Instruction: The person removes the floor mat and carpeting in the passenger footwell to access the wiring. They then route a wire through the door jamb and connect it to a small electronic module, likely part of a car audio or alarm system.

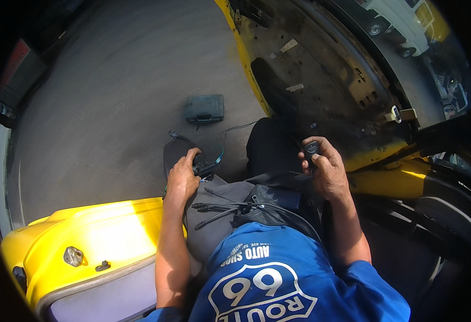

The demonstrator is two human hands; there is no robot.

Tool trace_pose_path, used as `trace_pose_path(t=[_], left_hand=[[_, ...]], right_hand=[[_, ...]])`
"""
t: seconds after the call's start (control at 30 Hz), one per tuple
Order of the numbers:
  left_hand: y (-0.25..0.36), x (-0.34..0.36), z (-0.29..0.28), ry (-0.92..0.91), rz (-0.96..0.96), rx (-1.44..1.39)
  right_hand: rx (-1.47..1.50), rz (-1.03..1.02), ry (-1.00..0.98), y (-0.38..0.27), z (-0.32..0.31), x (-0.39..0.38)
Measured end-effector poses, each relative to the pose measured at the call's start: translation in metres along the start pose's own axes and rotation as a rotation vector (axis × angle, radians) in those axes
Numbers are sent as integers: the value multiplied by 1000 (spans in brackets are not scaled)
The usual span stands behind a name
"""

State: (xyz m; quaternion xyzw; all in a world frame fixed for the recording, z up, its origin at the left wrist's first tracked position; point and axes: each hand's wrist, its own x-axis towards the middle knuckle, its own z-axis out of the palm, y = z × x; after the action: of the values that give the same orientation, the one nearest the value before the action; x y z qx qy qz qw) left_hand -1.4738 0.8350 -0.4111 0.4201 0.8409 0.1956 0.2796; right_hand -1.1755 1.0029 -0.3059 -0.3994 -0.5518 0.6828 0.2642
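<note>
My right hand (328,166) is closed around a small black key fob remote (311,149), its thumb lying on the front near the buttons. Over my left thigh, my left hand (183,178) curls its fingers around a dark box-shaped device (205,168). Thin coloured wires (220,152) come out by this device; its far side is partly hidden by the fingers. Across my lap lie several black cables with plug ends (219,206), resting on the grey trousers beside a black mesh pouch (273,197).
A dark plastic carrying case (204,109) stands on the grey ground (122,80) ahead. At the left is a yellow car door (98,231) with a handle. A stripped, dusty vehicle floor with a yellow edge (321,70) spreads ahead right. Beyond it, a white vehicle (396,24) is parked.
</note>
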Motion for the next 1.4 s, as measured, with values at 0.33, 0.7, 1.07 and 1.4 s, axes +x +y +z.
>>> trace_pose_path(t=[0.33, 0.7, 1.07, 1.4], left_hand=[[-1, -1, -4, 5, 35, 41], [-14, -28, -34, -107, -119, 323], [-43, 6, -55, -233, -197, 375], [11, 67, -12, -217, 44, -176]], right_hand=[[-143, 1, 35, -5, 13, 6], [-1089, 30, -601, 95, 68, 164], [-217, 617, -454, 180, 97, 203], [4, 512, -575, 150, 96, 192]])
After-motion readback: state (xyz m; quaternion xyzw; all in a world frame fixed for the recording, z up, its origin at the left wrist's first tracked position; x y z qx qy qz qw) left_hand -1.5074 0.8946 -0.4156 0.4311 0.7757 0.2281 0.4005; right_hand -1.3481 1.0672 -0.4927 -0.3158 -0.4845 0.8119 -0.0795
